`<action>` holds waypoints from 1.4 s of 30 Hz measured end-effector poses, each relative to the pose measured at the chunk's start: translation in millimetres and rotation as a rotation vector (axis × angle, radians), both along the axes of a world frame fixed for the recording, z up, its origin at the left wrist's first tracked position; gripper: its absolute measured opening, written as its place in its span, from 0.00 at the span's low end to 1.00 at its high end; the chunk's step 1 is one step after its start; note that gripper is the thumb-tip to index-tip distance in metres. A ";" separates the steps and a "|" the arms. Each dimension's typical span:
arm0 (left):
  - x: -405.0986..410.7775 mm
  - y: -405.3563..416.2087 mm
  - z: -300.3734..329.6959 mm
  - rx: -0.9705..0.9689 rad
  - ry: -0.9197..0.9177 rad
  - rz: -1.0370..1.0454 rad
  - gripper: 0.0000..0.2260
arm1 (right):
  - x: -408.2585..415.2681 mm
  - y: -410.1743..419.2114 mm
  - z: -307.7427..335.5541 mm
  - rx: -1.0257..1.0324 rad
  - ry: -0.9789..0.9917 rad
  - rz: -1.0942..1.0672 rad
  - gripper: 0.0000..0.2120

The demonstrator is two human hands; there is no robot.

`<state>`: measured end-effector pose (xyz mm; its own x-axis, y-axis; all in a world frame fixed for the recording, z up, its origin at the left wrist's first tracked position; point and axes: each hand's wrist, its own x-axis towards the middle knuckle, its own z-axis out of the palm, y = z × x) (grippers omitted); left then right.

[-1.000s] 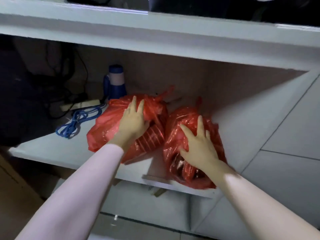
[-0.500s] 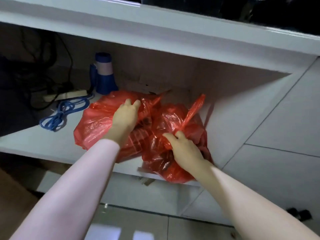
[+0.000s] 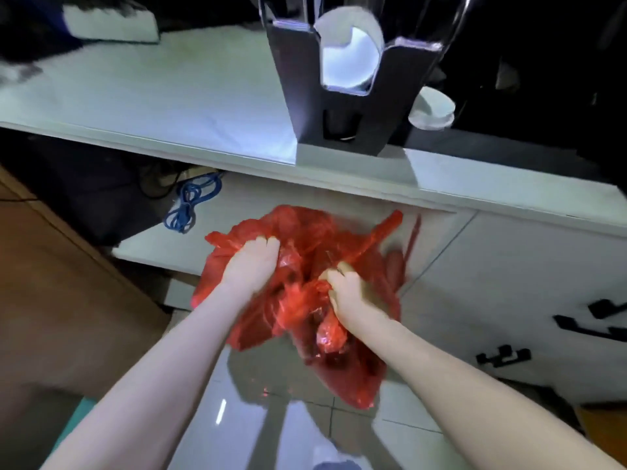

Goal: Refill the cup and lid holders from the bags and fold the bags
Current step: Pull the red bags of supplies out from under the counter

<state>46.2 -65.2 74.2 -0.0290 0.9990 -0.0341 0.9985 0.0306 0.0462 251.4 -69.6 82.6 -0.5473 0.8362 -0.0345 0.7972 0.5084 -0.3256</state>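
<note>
plastic, thin and red, is what both hands are full of in the head view: two red bags bunched together, held in front of the lower shelf and below the white counter, with their lower ends hanging over the glossy tiled floor. the left hand has its fingers curled down and pressed together into the crumpled film at the top of the left bag, and the right hand is closed in a fist, pinching a gathered twist of film near the neck of the right bag. the film looks soft, slack and slippery, so i judge it will sag and slide unless it is taken by the gathered necks or the loose handles that stick up to the right; the load inside is probably light but crushable, so squeezing the body of a bag seems unwise. on the counter stands a dark cup holder with a white round shape showing in its slot, and whether that is a cup or a lid i cannot tell. a coil of blue cord lies at the back of the shelf. the contents of the bags are hidden by the folds, motion blur smears the outlines, and the top of the holder is cut off by the frame.
</note>
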 end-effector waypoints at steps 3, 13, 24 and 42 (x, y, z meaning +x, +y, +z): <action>9.4 -56.1 11.9 -0.140 0.017 -0.013 0.09 | 19.3 -36.6 23.5 -0.064 -0.062 0.025 0.11; 84.2 -165.6 117.8 0.024 0.240 -0.332 0.11 | 111.8 -118.3 119.1 -0.056 0.093 -0.026 0.09; 242.5 -171.5 218.5 0.278 0.059 -0.612 0.14 | 292.5 -147.7 190.7 0.070 0.316 -0.211 0.13; 623.4 -125.4 328.1 0.674 -0.162 -0.868 0.09 | 688.2 -222.1 351.4 0.606 0.317 -0.685 0.15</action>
